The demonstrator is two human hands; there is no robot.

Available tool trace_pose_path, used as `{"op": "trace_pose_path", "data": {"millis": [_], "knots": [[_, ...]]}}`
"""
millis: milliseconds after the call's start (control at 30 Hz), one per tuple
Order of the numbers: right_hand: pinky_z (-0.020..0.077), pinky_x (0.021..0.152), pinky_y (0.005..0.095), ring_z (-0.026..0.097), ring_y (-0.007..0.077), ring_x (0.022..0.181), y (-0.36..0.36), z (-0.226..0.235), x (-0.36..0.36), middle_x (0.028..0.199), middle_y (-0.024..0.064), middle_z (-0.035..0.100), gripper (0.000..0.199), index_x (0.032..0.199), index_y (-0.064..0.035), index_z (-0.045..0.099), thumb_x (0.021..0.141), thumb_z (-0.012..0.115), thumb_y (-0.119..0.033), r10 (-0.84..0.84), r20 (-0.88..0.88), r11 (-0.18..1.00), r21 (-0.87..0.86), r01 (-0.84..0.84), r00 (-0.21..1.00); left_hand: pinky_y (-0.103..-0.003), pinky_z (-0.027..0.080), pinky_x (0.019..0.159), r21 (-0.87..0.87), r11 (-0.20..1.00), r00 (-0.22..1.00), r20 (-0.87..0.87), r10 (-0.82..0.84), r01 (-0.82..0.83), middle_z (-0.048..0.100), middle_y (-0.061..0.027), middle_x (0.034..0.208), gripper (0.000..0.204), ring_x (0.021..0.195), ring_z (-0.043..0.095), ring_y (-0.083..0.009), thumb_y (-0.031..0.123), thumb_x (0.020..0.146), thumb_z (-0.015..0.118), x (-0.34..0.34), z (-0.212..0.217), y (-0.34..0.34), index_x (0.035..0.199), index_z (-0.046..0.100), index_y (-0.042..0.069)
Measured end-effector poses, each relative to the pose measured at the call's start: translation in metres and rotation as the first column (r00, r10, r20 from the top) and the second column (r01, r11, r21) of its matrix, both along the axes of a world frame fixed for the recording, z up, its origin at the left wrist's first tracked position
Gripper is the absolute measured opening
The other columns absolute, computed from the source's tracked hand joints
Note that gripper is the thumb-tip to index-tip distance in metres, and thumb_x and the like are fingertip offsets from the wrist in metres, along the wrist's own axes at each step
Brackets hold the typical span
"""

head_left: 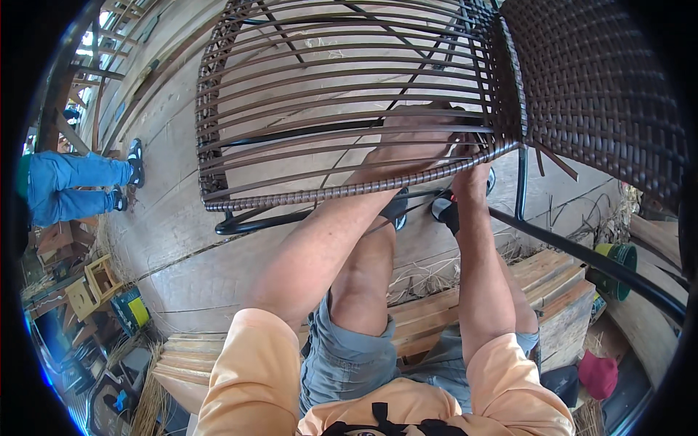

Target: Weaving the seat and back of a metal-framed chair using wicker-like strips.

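In front of me is a brown wicker chair (349, 190) on a black metal frame. Spaced flat strips (342, 91) cross its seat, and the tightly woven panel (596, 87) rises on the right. My left hand (422, 129) reaches under the strips near the seat's right end, by the woven panel. Just beside it, my right hand (471, 154) comes up past the wrapped front edge. The fingers of both hands are bent together around a brown wicker strip; strips and knuckles partly hide them. A short loose strip end (560, 163) sticks out below the panel.
Stacked wooden planks (422, 323) lie beneath my legs. A black tube (589, 254) runs toward the lower right, near a green bucket (618, 270). Another person's legs (80, 178) stand at left. A second bucket (131, 312) and a small wooden frame (94, 287) are nearby.
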State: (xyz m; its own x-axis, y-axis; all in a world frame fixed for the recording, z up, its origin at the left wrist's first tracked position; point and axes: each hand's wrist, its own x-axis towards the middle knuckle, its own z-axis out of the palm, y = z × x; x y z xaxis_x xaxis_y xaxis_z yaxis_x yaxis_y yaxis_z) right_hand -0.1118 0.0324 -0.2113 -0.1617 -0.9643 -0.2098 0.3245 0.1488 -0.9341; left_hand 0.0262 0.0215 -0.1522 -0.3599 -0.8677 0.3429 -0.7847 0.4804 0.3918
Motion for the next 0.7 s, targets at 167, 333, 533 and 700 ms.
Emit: {"op": "trace_pose_path", "data": {"millis": [167,333,533,700], "knots": [[0.0428,0.082,0.0256,0.050,0.0134,0.093,-0.023,-0.056,-0.014,0.099,0.0071,0.055,0.022,0.105,-0.0001,0.055,0.092,0.050,-0.018,0.081,0.049,0.979,-0.191,-0.071,0.995,-0.039,0.050,0.075,0.127,0.991,0.999,-0.029,-0.027,0.030,0.065,-0.0081,0.094,0.029,0.088,0.062,-0.0271,0.031,0.091,0.045,-0.020,0.026,-0.010,0.105,0.061,0.010],[0.0429,0.089,0.0312,0.049,0.0156,0.100,-0.036,-0.056,0.011,0.114,0.0075,0.054,0.036,0.119,-0.0027,0.051,0.097,0.042,-0.030,0.163,0.311,0.983,-0.133,-0.126,0.936,-0.039,0.051,0.075,0.158,0.987,0.987,-0.161,0.022,0.004,0.065,-0.0077,0.094,0.028,0.088,0.062,-0.0268,0.030,0.091,0.046,-0.006,0.013,-0.025,0.104,0.061,0.010],[0.0434,0.083,0.0321,0.050,0.0169,0.095,-0.060,-0.061,0.019,0.107,0.0061,0.053,0.034,0.112,-0.0041,0.051,0.096,0.044,-0.033,0.048,0.230,0.996,-0.089,-0.028,0.972,-0.039,0.051,0.076,0.149,0.989,0.947,-0.317,0.054,-0.007,0.065,-0.0073,0.094,0.028,0.088,0.062,-0.0266,0.030,0.091,0.047,0.000,0.003,-0.045,0.104,0.061,0.010],[0.0429,0.076,0.0323,0.050,0.0165,0.087,-0.072,-0.070,0.030,0.100,0.0054,0.053,0.031,0.106,-0.0046,0.052,0.094,0.047,-0.032,0.018,0.233,0.998,-0.060,-0.004,0.972,-0.038,0.051,0.076,0.156,0.987,0.921,-0.380,0.089,-0.031,0.065,-0.0070,0.094,0.027,0.088,0.062,-0.0263,0.029,0.090,0.049,0.050,0.031,0.039,0.104,0.061,0.009]]}}
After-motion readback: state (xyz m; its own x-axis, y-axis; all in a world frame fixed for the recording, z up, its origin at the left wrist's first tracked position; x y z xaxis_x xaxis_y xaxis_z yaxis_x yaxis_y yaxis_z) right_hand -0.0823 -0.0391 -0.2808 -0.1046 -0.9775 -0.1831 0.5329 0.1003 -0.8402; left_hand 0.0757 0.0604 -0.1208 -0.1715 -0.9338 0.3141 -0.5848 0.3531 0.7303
